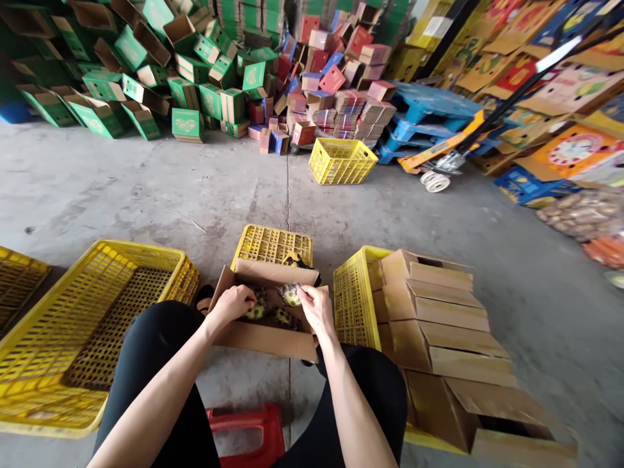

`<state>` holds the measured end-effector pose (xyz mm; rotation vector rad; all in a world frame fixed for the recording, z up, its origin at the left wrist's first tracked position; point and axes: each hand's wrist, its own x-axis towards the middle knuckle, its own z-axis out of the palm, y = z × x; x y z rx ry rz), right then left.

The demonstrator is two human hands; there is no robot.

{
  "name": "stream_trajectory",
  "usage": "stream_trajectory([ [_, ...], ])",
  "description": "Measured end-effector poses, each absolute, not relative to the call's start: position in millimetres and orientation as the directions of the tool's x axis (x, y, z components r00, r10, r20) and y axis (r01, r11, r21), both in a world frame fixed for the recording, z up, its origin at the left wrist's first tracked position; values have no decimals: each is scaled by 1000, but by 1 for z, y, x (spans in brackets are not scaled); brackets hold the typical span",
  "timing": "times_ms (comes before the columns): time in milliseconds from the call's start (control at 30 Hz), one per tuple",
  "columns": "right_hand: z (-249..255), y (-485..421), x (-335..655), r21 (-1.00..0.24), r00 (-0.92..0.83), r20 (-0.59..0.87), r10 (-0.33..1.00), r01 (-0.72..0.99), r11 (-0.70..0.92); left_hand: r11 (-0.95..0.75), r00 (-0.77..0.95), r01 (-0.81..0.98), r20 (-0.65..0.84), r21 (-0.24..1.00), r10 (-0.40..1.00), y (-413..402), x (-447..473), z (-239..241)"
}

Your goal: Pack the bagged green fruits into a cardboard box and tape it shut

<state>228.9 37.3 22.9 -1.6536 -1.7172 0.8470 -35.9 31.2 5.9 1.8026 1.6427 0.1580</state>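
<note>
An open brown cardboard box [263, 338] sits on the floor between my knees, resting against an upturned yellow crate [273, 244]. Inside lie several yellow-green fruits in clear wrapping [283, 316]. My left hand [234, 303] reaches into the box's left side, fingers curled over a wrapped fruit [254, 312]. My right hand [314, 307] pinches the clear wrapping of another fruit [291, 296] near the box's middle.
A large empty yellow crate [73, 338] stands at my left. At my right a yellow crate [355, 299] holds a row of folded cardboard boxes [439, 325]. A red stool [246, 429] is under me. Piles of green and red cartons, a yellow basket [341, 159] and a pallet jack [439, 162] stand farther back.
</note>
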Motion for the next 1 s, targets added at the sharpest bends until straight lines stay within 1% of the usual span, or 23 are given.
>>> stream_trajectory([
  [67, 23, 38, 228, -778, -36, -8, 999, 628, 17, 78, 182, 722, -297, 688, 937, 35, -33, 10],
  [133, 23, 38, 227, -811, -13, -15, 1000, 584, -4, 81, 194, 578, -233, 812, 953, 38, -30, 15],
  [200, 26, 38, 224, -879, -16, -54, 998, 476, -40, 71, 206, 445, -179, 893, 962, 38, -28, 21],
  [300, 31, 34, 218, -960, -94, -176, 980, 237, -149, 92, 218, 322, -168, 942, 961, 36, -25, 30],
  [367, 34, 31, 214, -962, -148, -260, 954, 121, -244, 146, 235, 246, -205, 958, 950, 33, -22, 34],
  [433, 34, 31, 212, -953, -149, -304, 941, 66, -297, 241, 231, 126, -265, 962, 936, 30, -18, 36],
  [533, 32, 33, 212, -956, -71, -294, 953, 25, -292, 385, 199, -102, -360, 917, 911, 26, -13, 34],
  [633, 28, 36, 215, -965, 18, -262, 965, -10, -261, 453, 246, -260, -395, 853, 885, 24, -9, 31],
  [733, 26, 36, 216, -970, 29, -243, 970, -21, -242, 459, 277, -300, -385, 836, 881, 24, -7, 28],
  [900, 32, 33, 217, -976, -55, -214, 975, -34, -216, 414, 215, -297, -363, 860, 907, 24, -6, 28],
  [1000, 42, 31, 218, -989, -97, -150, 984, 3, -151, 408, 207, -270, -361, 872, 909, 25, -7, 28],
])
